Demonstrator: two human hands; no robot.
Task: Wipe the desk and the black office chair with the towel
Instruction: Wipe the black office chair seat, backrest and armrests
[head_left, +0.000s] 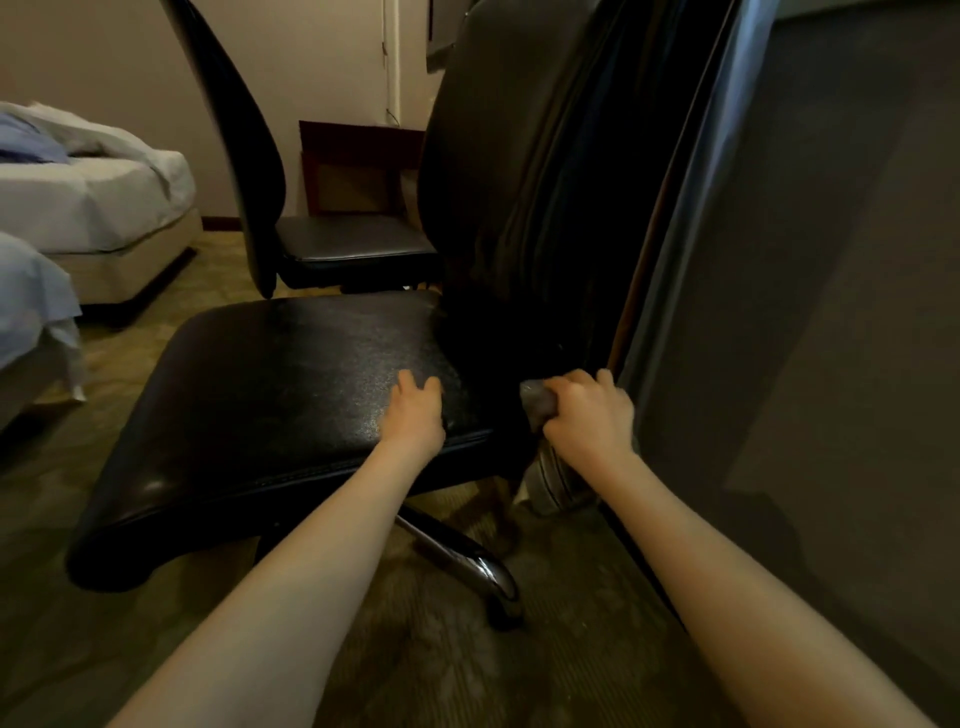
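No text, label, brand, number or sign can be read anywhere in the view.

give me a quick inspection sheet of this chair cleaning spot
surface: black office chair, seat glossy, lightly speckled
job's things: towel, grey, bunched at the seat's rear corner below the backrest; desk not surely seen
clutter: nothing seen
grippers: left hand rests on the seat; right hand grips the towel
cables: nothing seen
surroundings: second chair behind, bed at left, carpet, dark panel at right
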